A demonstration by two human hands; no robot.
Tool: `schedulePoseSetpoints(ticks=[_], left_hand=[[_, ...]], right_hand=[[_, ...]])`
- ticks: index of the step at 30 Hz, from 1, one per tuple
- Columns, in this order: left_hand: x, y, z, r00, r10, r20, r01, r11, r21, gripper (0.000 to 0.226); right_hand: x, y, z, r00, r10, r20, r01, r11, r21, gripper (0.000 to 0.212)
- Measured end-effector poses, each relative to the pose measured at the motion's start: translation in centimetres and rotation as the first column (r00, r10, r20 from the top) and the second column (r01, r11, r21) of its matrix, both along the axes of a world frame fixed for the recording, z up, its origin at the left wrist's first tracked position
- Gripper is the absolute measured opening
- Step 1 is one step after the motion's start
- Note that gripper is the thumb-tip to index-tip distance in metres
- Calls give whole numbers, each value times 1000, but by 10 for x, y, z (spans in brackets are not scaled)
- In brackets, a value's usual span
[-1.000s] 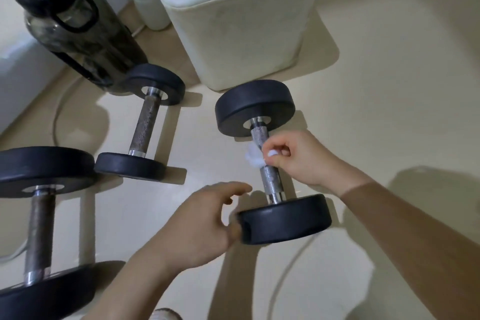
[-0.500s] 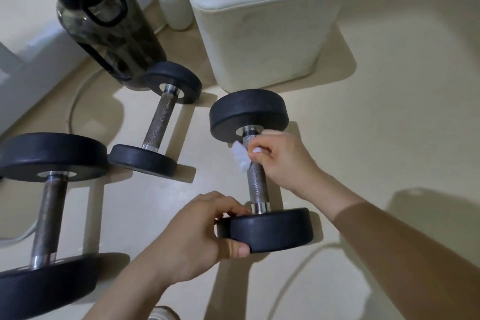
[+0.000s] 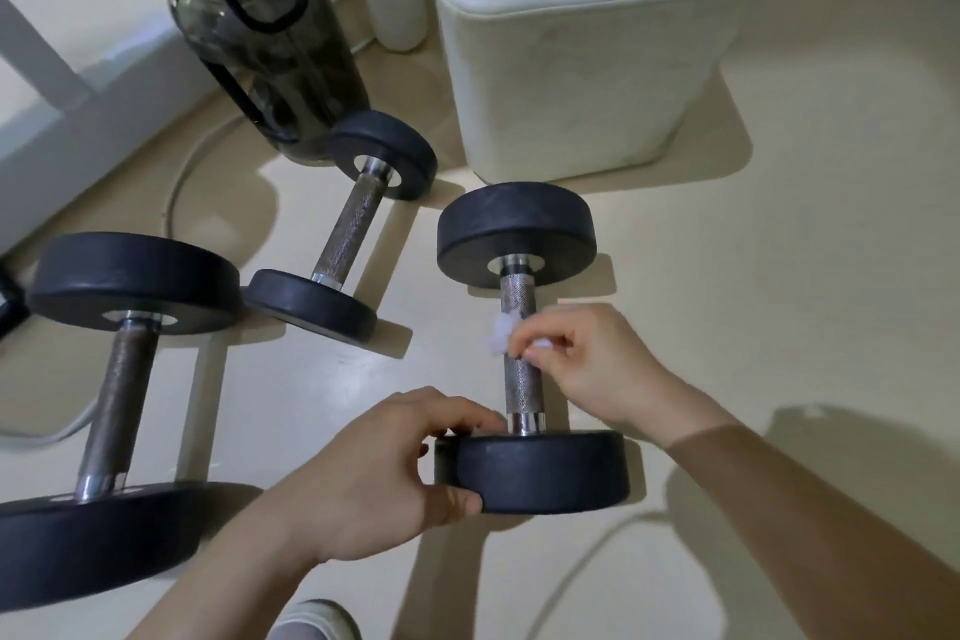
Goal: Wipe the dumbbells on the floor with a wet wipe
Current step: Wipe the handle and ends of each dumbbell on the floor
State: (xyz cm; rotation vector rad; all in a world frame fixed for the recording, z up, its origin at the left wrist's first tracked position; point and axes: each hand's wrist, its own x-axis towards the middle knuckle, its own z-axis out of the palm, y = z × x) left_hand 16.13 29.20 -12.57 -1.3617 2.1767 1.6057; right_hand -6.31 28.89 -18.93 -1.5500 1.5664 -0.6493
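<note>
Three black dumbbells with metal handles lie on the cream floor. My right hand (image 3: 587, 364) pinches a small white wet wipe (image 3: 497, 338) against the knurled handle of the right dumbbell (image 3: 522, 374), about halfway along it. My left hand (image 3: 374, 478) grips the left edge of that dumbbell's near weight (image 3: 550, 470). A smaller dumbbell (image 3: 353, 224) lies in the middle. A larger dumbbell (image 3: 117, 411) with a rusty brown handle lies at the left.
A dark translucent water jug (image 3: 265, 36) stands behind the middle dumbbell. A white spray bottle (image 3: 395, 5) and a cream padded stool (image 3: 587, 47) stand at the back. A white cable (image 3: 176, 192) curves over the floor at the left. Another cable (image 3: 576, 566) runs near my right arm.
The wipe slid up to the far end of the handle, then back down to its middle. My left hand closed onto the near weight. The camera tilted, shifting the view.
</note>
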Motion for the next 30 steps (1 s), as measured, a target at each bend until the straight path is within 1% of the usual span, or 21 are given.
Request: schedulePoseSetpoints(ticks=[2,3,6,7,9,11,12,13,14,16,17,18,20,22,23,24,26,27,28,29,30], left_hand=[[-1,0,1,999,-50,8,50,998,-28,50],[-1,1,0,999,-55,2,55,998,-24,49],[-1,0,-3,999,5,-46,-4,1000,23,40],[-2,0,-4,998,27,-56,-25,999,35,39],[-4,0,-5,996,64,-64,-62,998,21,40],[-6,1,-8,992,101,-75,-102,995,-2,40],[-7,2,-9,989,118,-84,-119,993,-7,40],[-7,4,-9,988,125,-89,-127,992,-10,40],[-7,4,-9,989,117,-87,-119,993,-16,42],[-6,5,-9,994,77,-72,-81,996,-42,46],[-7,6,-10,995,71,-70,-75,996,-49,46],[-6,6,-11,993,84,-78,-87,995,-39,46],[-6,7,-12,983,148,-107,-148,989,15,45],[-5,6,-12,977,181,-116,-176,983,47,44],[-4,6,-12,977,183,-111,-178,983,52,44],[-3,5,-11,976,192,-106,-187,980,61,42],[0,3,-10,969,224,-107,-214,972,102,39],[2,2,-10,965,235,-112,-221,967,127,37],[4,1,-9,963,244,-119,-224,962,154,36],[6,1,-9,959,253,-129,-228,956,182,34],[7,0,-8,955,264,-135,-234,951,204,33]], right_hand=[[-6,13,-4,997,52,61,-59,991,117,25],[-8,8,-6,993,29,112,-43,990,131,26],[-9,-21,-9,943,-119,311,77,986,146,30],[-10,-27,-10,921,-165,352,120,982,148,30],[-9,-33,-12,896,-271,353,238,962,133,25],[-7,-33,-12,861,-397,319,386,917,100,16],[-5,-30,-12,841,-434,323,426,899,99,14],[-5,-25,-11,829,-441,345,431,896,109,12],[-4,-17,-10,835,-414,362,399,909,121,12],[-3,-2,-8,890,-294,348,268,956,122,15],[-2,1,-8,908,-256,332,234,967,106,17],[-2,-2,-7,913,-266,309,254,964,79,17],[-2,-20,-5,913,-351,207,363,932,-17,16],[-4,-30,-7,920,-365,145,378,922,-77,13],[-5,-25,-12,930,-337,143,346,937,-41,10],[-7,-14,-16,949,-285,132,283,958,32,7],[-10,18,-20,988,-131,79,110,967,230,6],[-10,27,-18,991,-98,88,69,955,287,10],[-9,29,-17,980,-131,150,83,953,290,11],[-6,22,-15,944,-215,248,148,953,264,8],[-2,12,-10,886,-299,355,232,948,219,2]])
